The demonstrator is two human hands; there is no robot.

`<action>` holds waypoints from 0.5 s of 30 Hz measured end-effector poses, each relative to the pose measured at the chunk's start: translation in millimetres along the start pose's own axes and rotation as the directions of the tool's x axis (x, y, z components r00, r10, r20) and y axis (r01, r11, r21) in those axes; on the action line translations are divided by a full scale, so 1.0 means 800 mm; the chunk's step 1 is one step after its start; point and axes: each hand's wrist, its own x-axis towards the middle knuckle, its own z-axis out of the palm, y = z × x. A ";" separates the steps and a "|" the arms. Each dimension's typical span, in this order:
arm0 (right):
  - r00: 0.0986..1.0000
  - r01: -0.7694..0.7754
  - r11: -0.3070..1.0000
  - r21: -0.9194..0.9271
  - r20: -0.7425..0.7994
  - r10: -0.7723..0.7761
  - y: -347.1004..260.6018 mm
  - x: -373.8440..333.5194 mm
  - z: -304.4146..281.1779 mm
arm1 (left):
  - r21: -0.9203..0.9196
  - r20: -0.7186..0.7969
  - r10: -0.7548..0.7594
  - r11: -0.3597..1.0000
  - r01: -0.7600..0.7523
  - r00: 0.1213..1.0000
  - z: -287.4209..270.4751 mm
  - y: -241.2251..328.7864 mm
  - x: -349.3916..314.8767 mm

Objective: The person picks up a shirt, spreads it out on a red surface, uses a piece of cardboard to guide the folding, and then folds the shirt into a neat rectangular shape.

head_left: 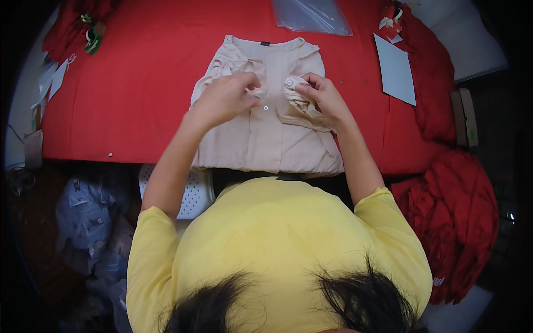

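Observation:
A beige long-sleeved shirt [244, 144] lies front up on the red cloth, its collarless neckline away from me and its sleeves folded inward. My right hand [326, 100] pinches the gathered cuff [300, 97] of the right-side sleeve between thumb and fingers; a pale button shows on that cuff. Over the left side of the shirt is my left hand [229, 99], slightly blurred, with fingers curled around a bit of pale sleeve fabric. Its grip is partly hidden by the hand itself. Between the hands, a small button [266, 108] shows on the front.
Red cloth [127, 100] covers the table. Clear plastic bags [313, 15] lie at the far edge, a pale card [395, 69] at the right. Red fabric [455, 216] is heaped at lower right. Bagged blue items [86, 208] and a white perforated basket [191, 197] sit below the table edge.

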 end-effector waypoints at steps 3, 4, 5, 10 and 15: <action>0.997 0.058 0.964 0.259 0.032 -0.069 -0.009 -0.005 0.033 | -0.300 0.078 -0.194 0.931 0.209 0.978 0.034 0.018 0.006; 0.995 0.058 0.945 0.321 0.056 -0.080 -0.004 -0.004 0.038 | -0.432 0.141 -0.284 0.844 0.318 0.948 0.042 0.025 0.006; 0.996 0.059 0.934 0.352 0.036 -0.076 -0.002 -0.002 0.044 | -0.482 0.089 -0.304 0.821 0.308 0.949 0.054 0.021 0.007; 1.000 -0.026 0.956 0.294 -0.010 0.030 -0.005 0.001 0.053 | -0.483 -0.049 -0.356 0.826 0.290 0.933 0.076 0.012 0.008; 0.983 0.108 0.994 0.034 -0.154 -0.101 0.008 0.027 0.056 | -0.391 -0.052 -0.257 0.895 0.217 0.965 0.068 0.005 0.002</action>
